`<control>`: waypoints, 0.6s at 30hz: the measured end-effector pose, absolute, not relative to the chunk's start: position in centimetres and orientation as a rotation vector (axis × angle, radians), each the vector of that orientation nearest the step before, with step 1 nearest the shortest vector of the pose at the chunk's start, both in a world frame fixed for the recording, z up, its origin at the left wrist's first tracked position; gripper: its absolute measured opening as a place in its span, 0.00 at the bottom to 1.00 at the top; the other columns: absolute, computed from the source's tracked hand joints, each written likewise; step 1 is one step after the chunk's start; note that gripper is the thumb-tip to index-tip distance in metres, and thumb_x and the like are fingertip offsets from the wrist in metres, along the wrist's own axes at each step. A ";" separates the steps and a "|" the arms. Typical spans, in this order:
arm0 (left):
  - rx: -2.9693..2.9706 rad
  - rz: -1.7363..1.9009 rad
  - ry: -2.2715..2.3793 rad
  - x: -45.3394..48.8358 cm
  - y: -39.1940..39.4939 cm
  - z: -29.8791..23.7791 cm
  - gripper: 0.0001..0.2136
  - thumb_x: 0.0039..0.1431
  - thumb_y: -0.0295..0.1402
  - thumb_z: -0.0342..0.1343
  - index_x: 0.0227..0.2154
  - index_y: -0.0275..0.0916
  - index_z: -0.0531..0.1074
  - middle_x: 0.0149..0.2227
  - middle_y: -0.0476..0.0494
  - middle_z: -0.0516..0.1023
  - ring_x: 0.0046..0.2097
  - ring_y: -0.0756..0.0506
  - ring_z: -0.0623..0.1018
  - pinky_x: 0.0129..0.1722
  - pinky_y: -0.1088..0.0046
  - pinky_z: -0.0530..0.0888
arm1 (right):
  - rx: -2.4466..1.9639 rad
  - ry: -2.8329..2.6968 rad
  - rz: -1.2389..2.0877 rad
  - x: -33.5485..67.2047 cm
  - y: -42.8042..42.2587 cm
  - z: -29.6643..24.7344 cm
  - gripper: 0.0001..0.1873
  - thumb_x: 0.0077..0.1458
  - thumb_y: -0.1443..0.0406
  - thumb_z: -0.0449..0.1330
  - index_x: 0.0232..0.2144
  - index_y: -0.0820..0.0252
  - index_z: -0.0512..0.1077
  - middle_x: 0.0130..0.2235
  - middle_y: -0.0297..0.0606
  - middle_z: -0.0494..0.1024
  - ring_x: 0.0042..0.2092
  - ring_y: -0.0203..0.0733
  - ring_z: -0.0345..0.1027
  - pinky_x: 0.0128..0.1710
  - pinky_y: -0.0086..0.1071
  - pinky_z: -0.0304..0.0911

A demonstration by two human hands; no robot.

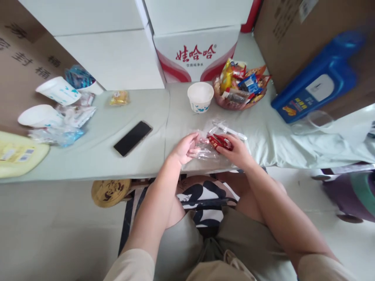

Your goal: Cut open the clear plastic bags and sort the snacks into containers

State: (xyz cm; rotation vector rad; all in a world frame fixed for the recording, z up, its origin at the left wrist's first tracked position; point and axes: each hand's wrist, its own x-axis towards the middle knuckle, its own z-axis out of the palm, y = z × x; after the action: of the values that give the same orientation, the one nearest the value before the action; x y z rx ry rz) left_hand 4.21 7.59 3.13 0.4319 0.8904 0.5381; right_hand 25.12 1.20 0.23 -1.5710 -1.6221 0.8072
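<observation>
In the head view, my right hand [238, 153] grips a small red snack packet [215, 142] near the front edge of the covered table. Beside it, my left hand [186, 149] closes its fingers on a clear plastic bag [205, 153], which spreads under and between both hands. A thin white stick-like item [234, 132] lies just beyond the right hand. Farther back stands a white paper cup [200, 97] with a blue print, upright. To its right is a basket [234, 104] heaped with colourful wrapped snacks.
A black phone [133, 138] and a small yellow packet [119, 98] lie to the left. Tipped paper cups [58, 91] and wrappers [77, 115] crowd the far left. A large blue bottle [318, 84] is at right. White boxes [111, 58] line the back; a stool [109, 193] sits below.
</observation>
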 end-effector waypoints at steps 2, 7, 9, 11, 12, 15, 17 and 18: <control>0.434 0.575 0.929 4.0 7.8 3.1 0.11 0.65 0.35 0.53 0.27 0.37 0.65 0.25 0.49 0.76 0.13 0.60 0.53 0.12 0.84 0.41 | -1.549 -1.573 0.847 25.3 1.2 0.2 0.21 0.57 0.54 0.60 0.50 0.54 0.79 0.47 0.42 0.81 0.50 0.50 0.74 0.55 0.47 0.67; 0.485 0.732 1.094 3.9 7.9 2.7 0.10 0.66 0.32 0.48 0.27 0.38 0.61 0.27 0.49 0.77 0.12 0.61 0.54 0.12 0.84 0.42 | -1.592 -1.270 0.783 25.7 1.4 0.1 0.19 0.56 0.56 0.60 0.47 0.54 0.79 0.47 0.42 0.83 0.48 0.50 0.76 0.53 0.47 0.70; 0.506 0.792 1.131 3.8 7.9 2.6 0.09 0.65 0.31 0.48 0.28 0.39 0.61 0.26 0.50 0.76 0.12 0.61 0.54 0.12 0.84 0.42 | -1.579 -1.085 0.710 26.2 1.4 0.3 0.21 0.55 0.54 0.61 0.48 0.56 0.77 0.48 0.43 0.83 0.48 0.50 0.77 0.53 0.47 0.70; 0.529 0.817 1.151 3.7 7.9 2.5 0.09 0.64 0.31 0.49 0.27 0.39 0.60 0.27 0.50 0.75 0.13 0.61 0.54 0.13 0.84 0.43 | -1.536 -0.960 0.641 27.0 1.5 0.9 0.23 0.55 0.52 0.61 0.48 0.58 0.76 0.48 0.45 0.83 0.47 0.50 0.77 0.52 0.47 0.70; 0.541 0.822 1.158 3.6 7.9 2.5 0.09 0.64 0.31 0.49 0.27 0.39 0.60 0.27 0.50 0.75 0.13 0.61 0.55 0.13 0.84 0.43 | -1.527 -0.936 0.597 27.5 1.7 1.5 0.23 0.54 0.52 0.61 0.47 0.59 0.75 0.47 0.46 0.83 0.46 0.50 0.77 0.51 0.47 0.70; 0.564 0.815 1.173 3.6 7.9 2.6 0.08 0.62 0.32 0.51 0.28 0.39 0.61 0.27 0.50 0.75 0.13 0.61 0.55 0.13 0.84 0.43 | -1.628 -0.977 0.361 29.2 3.6 4.5 0.21 0.54 0.55 0.61 0.45 0.61 0.75 0.42 0.45 0.81 0.41 0.48 0.74 0.46 0.45 0.69; 0.582 0.810 1.172 3.7 8.0 2.8 0.07 0.63 0.32 0.51 0.29 0.39 0.62 0.27 0.51 0.75 0.13 0.60 0.56 0.14 0.84 0.43 | -1.758 -1.083 0.148 30.3 6.2 7.3 0.19 0.55 0.58 0.61 0.46 0.63 0.76 0.41 0.47 0.80 0.41 0.48 0.72 0.46 0.44 0.67; 0.593 0.808 1.169 3.8 8.1 2.9 0.07 0.63 0.32 0.50 0.29 0.39 0.62 0.27 0.51 0.75 0.13 0.60 0.56 0.14 0.83 0.43 | -1.791 -1.169 0.060 30.8 7.9 8.8 0.19 0.57 0.61 0.59 0.48 0.65 0.76 0.44 0.49 0.80 0.43 0.47 0.72 0.47 0.43 0.65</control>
State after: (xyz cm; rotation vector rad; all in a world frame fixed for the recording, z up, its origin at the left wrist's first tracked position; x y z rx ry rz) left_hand 3.78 8.08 2.86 0.5932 1.1690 0.8082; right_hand 30.79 7.90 8.78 -1.7915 -1.1688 0.0604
